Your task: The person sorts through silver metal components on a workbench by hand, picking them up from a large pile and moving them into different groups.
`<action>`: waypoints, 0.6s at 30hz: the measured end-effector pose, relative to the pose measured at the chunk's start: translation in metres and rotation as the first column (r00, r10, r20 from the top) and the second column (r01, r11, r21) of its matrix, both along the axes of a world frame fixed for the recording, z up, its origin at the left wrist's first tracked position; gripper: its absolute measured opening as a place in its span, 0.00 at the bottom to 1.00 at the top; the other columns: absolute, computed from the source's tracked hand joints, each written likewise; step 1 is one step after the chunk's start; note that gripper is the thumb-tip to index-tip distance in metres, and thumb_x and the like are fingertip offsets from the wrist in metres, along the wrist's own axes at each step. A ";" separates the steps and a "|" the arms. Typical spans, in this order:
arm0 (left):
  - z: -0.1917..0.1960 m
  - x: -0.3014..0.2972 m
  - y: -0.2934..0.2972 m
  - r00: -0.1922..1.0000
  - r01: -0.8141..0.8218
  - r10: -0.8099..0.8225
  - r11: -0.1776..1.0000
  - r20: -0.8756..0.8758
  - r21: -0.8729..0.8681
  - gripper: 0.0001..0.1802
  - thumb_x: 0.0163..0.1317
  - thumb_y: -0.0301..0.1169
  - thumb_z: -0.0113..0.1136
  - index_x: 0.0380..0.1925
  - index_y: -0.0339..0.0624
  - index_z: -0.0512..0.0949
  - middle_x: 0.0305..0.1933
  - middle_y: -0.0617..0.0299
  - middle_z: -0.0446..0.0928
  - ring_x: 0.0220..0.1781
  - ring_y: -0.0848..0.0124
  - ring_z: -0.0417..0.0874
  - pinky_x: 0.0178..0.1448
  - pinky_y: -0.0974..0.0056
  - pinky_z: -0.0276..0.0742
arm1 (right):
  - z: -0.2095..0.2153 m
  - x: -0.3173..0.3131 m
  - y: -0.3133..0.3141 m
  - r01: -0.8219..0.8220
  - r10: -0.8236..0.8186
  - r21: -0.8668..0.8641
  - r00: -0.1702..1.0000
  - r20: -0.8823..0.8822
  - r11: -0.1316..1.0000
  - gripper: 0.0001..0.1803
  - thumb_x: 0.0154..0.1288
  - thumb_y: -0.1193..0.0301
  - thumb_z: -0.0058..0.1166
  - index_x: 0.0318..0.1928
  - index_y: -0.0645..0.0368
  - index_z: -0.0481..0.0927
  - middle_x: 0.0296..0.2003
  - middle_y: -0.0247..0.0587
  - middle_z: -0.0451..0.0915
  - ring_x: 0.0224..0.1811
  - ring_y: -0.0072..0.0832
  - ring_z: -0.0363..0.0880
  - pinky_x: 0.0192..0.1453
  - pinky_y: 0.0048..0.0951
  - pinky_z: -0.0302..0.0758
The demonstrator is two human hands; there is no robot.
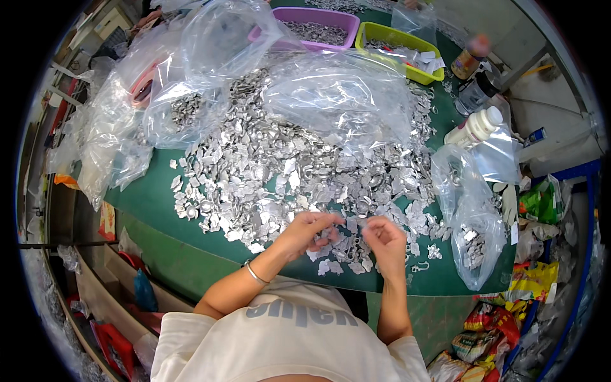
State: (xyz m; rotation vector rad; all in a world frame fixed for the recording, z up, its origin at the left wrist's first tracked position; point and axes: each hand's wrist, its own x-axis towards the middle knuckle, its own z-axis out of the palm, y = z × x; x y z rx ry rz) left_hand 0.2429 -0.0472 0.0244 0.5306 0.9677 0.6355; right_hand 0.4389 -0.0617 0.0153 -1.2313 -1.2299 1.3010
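I have the left hand [310, 234] and the right hand [386, 237] close together but apart, over the near edge of a wide heap of silvery metal pieces [248, 165] on the green surface [156, 181]. The left's fingers are bent inward, with a narrow gap to the thumb; the right's fingertips draw close to its thumb. From here I can't tell whether either grips a piece, as the fingertips blur into the heap. I see a bracelet [256, 274] on the left wrist. A big clear sheet of plastic [344, 95] lies over the heap's far part. Beyond it I make out a purple basin [354, 27] and a lime-green bin [421, 75]. To the right, a white bottle [474, 127] stands near a plastic bag [453, 184] with metal pieces inside.
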 end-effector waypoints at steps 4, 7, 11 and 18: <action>0.002 0.016 -0.004 0.993 0.077 -0.052 0.965 0.103 -0.252 0.20 0.66 0.43 0.50 0.43 0.35 0.76 0.29 0.60 0.78 0.22 0.79 0.71 0.18 0.76 0.62 | 0.022 -0.001 -0.007 -0.189 0.115 0.185 0.929 0.351 0.964 0.08 0.49 0.79 0.61 0.32 0.62 0.79 0.33 0.39 0.78 0.35 0.29 0.73 0.40 0.27 0.69; -0.019 0.018 -0.010 0.960 0.122 -0.058 0.968 0.272 -0.222 0.15 0.65 0.38 0.52 0.40 0.35 0.77 0.28 0.63 0.75 0.24 0.78 0.69 0.22 0.76 0.62 | 0.014 0.012 0.001 0.058 -0.247 0.341 0.801 0.545 0.938 0.09 0.46 0.78 0.62 0.31 0.62 0.79 0.32 0.40 0.76 0.36 0.38 0.73 0.42 0.34 0.68; -0.009 0.016 -0.010 0.952 0.084 -0.012 0.971 0.307 -0.224 0.12 0.63 0.34 0.54 0.39 0.37 0.78 0.27 0.68 0.72 0.26 0.79 0.69 0.27 0.76 0.64 | -0.007 0.017 0.003 -0.096 -0.256 0.349 0.508 0.823 0.932 0.08 0.47 0.79 0.61 0.31 0.63 0.79 0.34 0.41 0.75 0.37 0.39 0.73 0.40 0.33 0.69; -0.014 0.008 -0.012 0.971 0.058 -0.023 0.988 0.237 -0.141 0.10 0.62 0.33 0.57 0.40 0.41 0.78 0.27 0.70 0.73 0.29 0.81 0.72 0.28 0.77 0.65 | 0.025 0.062 0.031 0.246 -0.674 0.646 0.459 0.579 0.722 0.06 0.54 0.78 0.58 0.34 0.65 0.78 0.32 0.44 0.75 0.31 0.38 0.75 0.32 0.34 0.70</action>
